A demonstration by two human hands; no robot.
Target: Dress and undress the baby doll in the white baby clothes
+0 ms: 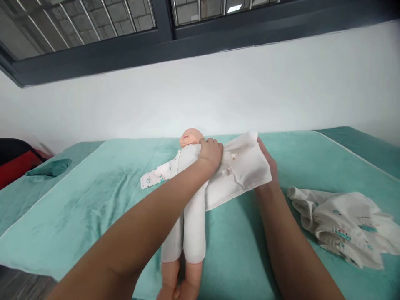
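The doll [194,233] lay face up on the green-covered surface [103,187], one arm dressed in a printed sleeve [159,174]. Beside its torso, the white garment [253,166] was spread open, not closed over it; whether the other arm was in could not be told. The right hand [269,171] gripped the garment's raised edge; the left hand [211,153] rested by the doll's shoulder, its grasp unclear. Beyond the doll rose a white wall [200,96] and barred window [125,46].
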